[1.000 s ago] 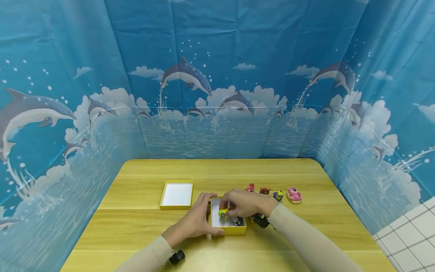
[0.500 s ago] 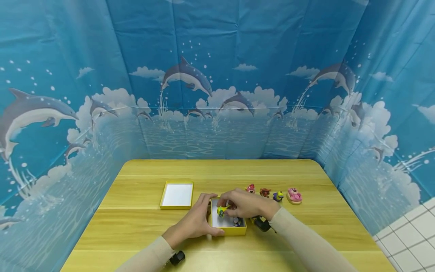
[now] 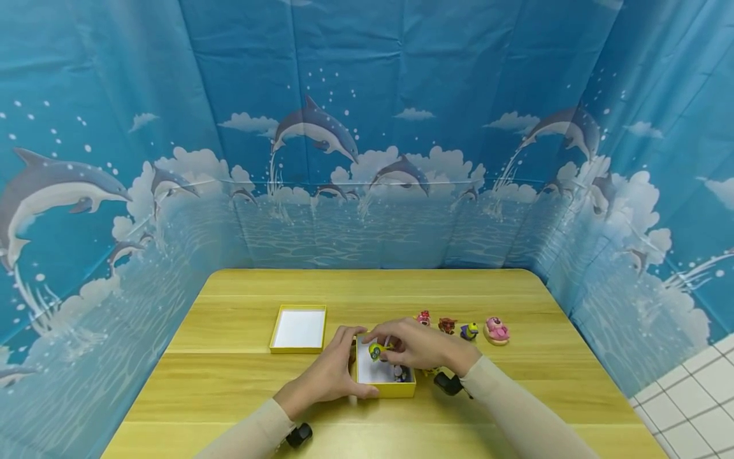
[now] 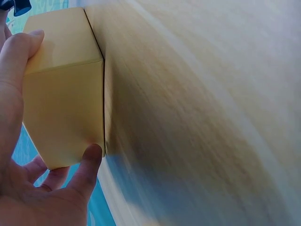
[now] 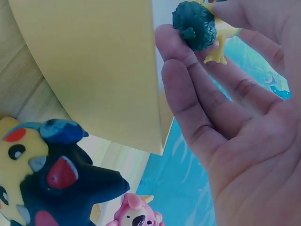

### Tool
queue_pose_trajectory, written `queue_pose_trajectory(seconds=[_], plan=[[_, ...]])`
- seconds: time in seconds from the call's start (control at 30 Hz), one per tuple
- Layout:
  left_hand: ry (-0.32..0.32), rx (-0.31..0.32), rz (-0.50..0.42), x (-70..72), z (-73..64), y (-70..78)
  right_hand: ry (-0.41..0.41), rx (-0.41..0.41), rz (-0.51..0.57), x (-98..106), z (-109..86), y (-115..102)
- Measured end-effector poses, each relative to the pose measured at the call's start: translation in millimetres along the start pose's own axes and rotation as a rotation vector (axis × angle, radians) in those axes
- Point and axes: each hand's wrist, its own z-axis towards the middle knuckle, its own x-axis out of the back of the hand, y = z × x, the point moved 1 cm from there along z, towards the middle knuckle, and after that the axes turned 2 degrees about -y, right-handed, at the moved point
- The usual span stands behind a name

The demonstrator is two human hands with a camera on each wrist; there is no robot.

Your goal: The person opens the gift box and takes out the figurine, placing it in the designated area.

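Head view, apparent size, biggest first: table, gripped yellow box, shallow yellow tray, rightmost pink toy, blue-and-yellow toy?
1. Table
2. Yellow box and shallow tray: look alike; box partly covered, so unranked
3. Rightmost pink toy
4. Blue-and-yellow toy

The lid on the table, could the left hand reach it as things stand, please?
Probably yes: nothing visible stands between the left hand and the lid, though that hand grips the box and would have to let go.
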Motion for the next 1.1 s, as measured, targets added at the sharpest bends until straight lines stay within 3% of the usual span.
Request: queue_pose_trajectory(seconds=[0.6,1.1], plan=[[0.004,0.000,-0.014,0.1,-0.2,2.8,0.121,0.047,0.041,0.8,-11.9,-4.7],[0.003,-0.021,-0.002,0.2,-0.9,0.8,0.164,0.058,0.058,-1.3,-17.0,-3.6]])
